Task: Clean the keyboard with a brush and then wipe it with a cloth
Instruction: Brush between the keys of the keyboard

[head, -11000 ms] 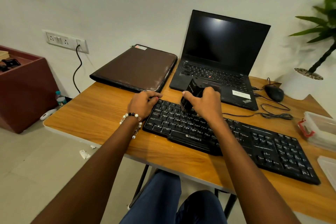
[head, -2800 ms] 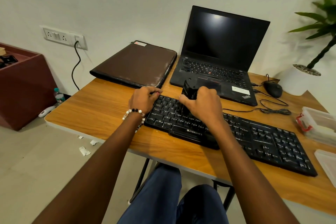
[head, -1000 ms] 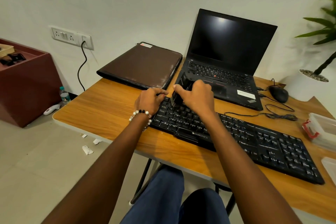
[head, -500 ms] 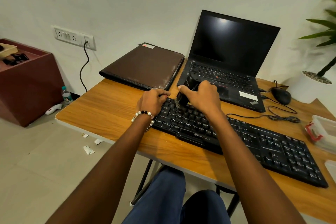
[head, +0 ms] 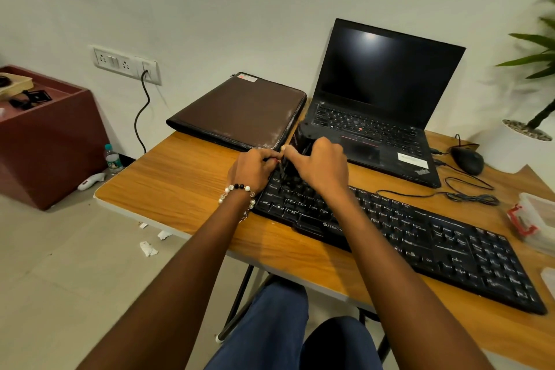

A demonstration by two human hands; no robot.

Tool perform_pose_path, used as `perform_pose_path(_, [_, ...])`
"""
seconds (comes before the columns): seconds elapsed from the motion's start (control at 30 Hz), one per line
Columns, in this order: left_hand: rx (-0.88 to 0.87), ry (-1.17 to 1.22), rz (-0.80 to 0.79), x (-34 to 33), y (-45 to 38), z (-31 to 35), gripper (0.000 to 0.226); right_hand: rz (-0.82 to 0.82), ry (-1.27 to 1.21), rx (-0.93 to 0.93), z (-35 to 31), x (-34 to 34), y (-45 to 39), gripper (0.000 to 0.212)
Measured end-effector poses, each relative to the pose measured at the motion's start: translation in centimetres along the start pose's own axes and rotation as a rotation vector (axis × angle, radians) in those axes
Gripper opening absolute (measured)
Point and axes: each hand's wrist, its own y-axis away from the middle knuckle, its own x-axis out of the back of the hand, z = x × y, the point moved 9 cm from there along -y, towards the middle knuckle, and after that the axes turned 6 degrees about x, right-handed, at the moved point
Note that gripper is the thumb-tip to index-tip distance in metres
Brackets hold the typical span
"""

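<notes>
A long black plastic keyboard with white legends [head: 420, 237] lies slanted across the wood-grain worktop [head: 180, 183], its left end nearest the middle of the frame and its right end running toward the lower right edge. The right hand [head: 318, 168] is curled around a black block-shaped brush [head: 295, 144], thumb on the near left face, and holds it tilted over the upper left corner of the keyboard; the bristle end is blurred, so whether it touches the keys cannot be told. The left hand [head: 253, 168], with a bead bracelet of white and black beads [head: 237, 192] at the wrist, sits at the keyboard's left end with its fingers bent onto the corner, the fingertips just beside the brush; the blur keeps me from telling whether this grip is clamped on the keyboard's edge or only pressing on it. No cloth can be made out. Behind the keyboard stands an open black laptop with a dark screen [head: 384, 93], and to its left lies a flat brown leather-look zip case [head: 240, 108], overhanging the worktop's far edge. A black computer mouse [head: 467, 159] with a coiled black cord [head: 468, 197] rests to the right of the laptop, and a clear plastic box with a red clasp [head: 534, 219] sits at the right edge. On the wall a white switch-and-socket plate [head: 126, 64] carries a plugged black cable; a dark red cabinet [head: 45, 141] stands on the floor at left.
</notes>
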Motion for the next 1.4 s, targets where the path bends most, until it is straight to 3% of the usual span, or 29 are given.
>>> perform_pose_path(0.23, [-0.026, 0.015, -0.003, -0.1, 0.0, 0.0, 0.022, -0.122, 0.108, 0.089, -0.9, -0.5, 0.9, 0.049])
perform_pose_path(0.33, [-0.024, 0.0, 0.004, 0.0, 0.1, 0.2, 0.022, -0.252, -0.108, -0.006, -0.3, -0.5, 0.5, 0.043])
perform_pose_path(0.4, [-0.01, 0.017, -0.001, 0.1, 0.1, 0.0, 0.022, -0.204, -0.251, -0.082, 0.3, -0.1, -0.1, 0.041])
perform_pose_path(0.53, [0.011, 0.087, -0.027, 0.0, -0.1, -0.5, 0.018, -0.005, -0.078, -0.037, 0.3, 0.2, -0.2, 0.046])
perform_pose_path(0.63, [0.005, 0.103, -0.024, 0.1, -0.3, -0.6, 0.021, -0.047, -0.089, 0.054, -0.8, -0.6, 0.9, 0.048])
perform_pose_path(0.8, [-0.004, 0.147, -0.042, -0.1, -0.4, -0.7, 0.02, -0.287, -0.22, 0.076, -0.5, -0.6, 0.7, 0.045])
perform_pose_path(0.97, [-0.011, 0.142, -0.02, 0.0, -0.3, -0.5, 0.021, -0.151, -0.284, 0.089, -0.5, -0.4, 0.9, 0.045])
perform_pose_path(1.13, [0.007, 0.152, -0.055, -0.2, -0.5, -0.9, 0.021, -0.296, -0.229, 0.163, -1.8, -1.3, 2.2, 0.034])
perform_pose_path(1.2, [0.004, 0.177, -0.056, -0.2, -0.4, -0.8, 0.019, -0.315, -0.206, 0.133, -1.3, -0.7, 1.5, 0.041])
perform_pose_path(1.33, [-0.001, 0.184, -0.041, -0.1, -0.4, -0.7, 0.019, -0.128, -0.172, 0.12, -1.1, 0.7, 0.7, 0.048])
perform_pose_path(1.4, [0.007, 0.15, -0.027, 0.0, -0.4, -0.7, 0.022, -0.146, -0.211, 0.142, -1.6, 0.0, 1.4, 0.045])
